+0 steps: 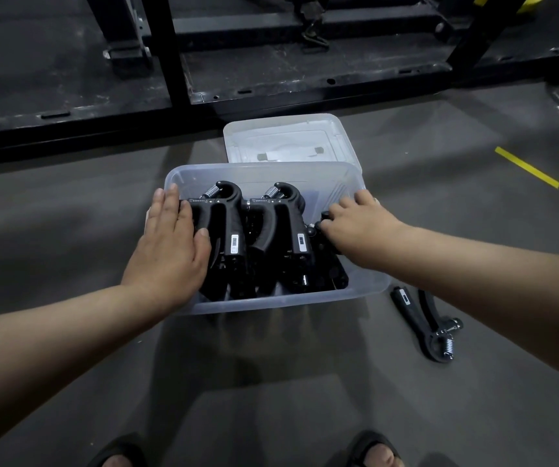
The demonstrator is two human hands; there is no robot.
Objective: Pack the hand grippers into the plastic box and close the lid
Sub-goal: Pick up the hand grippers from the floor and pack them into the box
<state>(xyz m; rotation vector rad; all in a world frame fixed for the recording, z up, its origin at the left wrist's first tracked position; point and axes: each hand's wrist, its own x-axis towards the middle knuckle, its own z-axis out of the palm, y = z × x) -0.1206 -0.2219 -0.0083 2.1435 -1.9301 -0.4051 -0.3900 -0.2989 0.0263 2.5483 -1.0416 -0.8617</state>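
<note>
Packed black hand grippers (230, 227) in clear plastic box (271, 303).
Laid left hand (170, 251) flat, fingers (170, 203) straight, on ribbed handle (200, 217); curled right hand (362, 224) fingers round another gripper (325, 219); white labels (234, 243) unreadable.

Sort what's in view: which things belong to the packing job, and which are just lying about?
Job: plastic box; packed hand grippers; loose hand gripper on the floor; lid behind the box; left hand and right hand, both on the packed ones.
Lying about: black metal frame; yellow tape strip.
</note>
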